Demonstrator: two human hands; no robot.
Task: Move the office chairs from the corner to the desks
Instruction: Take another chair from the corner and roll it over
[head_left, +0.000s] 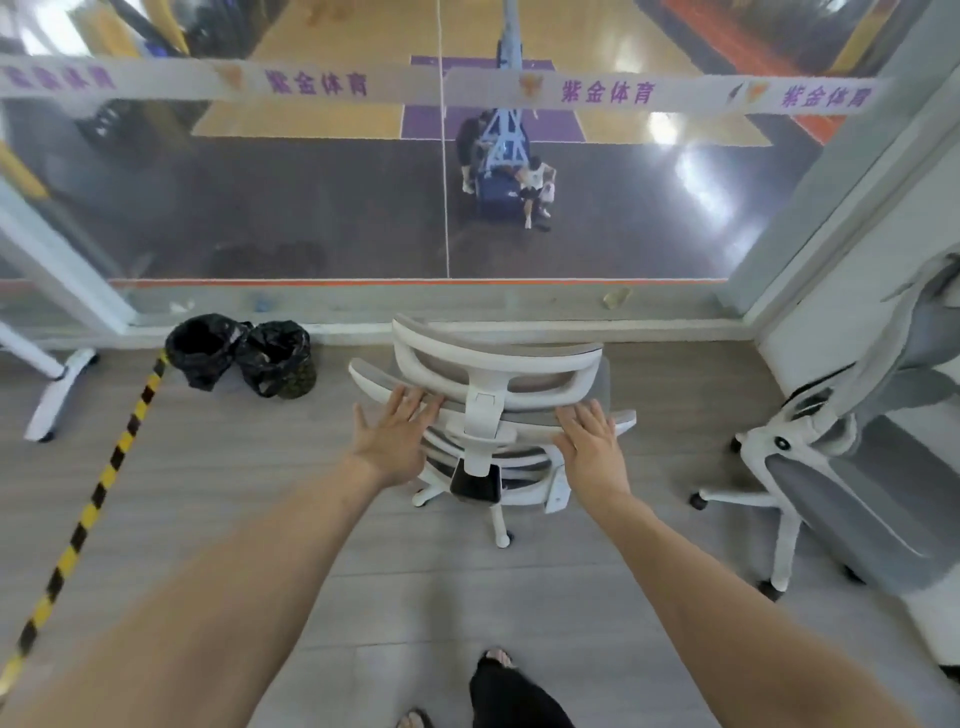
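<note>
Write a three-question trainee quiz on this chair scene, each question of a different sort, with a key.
1. True or false: both hands, left hand and right hand, have straight fingers at the top of the chair backrest.
2. Multiple choice: what stands on the floor to the left of that chair? A) two bins lined with black bags B) a stack of boxes C) a ladder
3. Fill in: a second chair stands to the ____ of the first.

Key: 1 true; 2 A; 3 right
</note>
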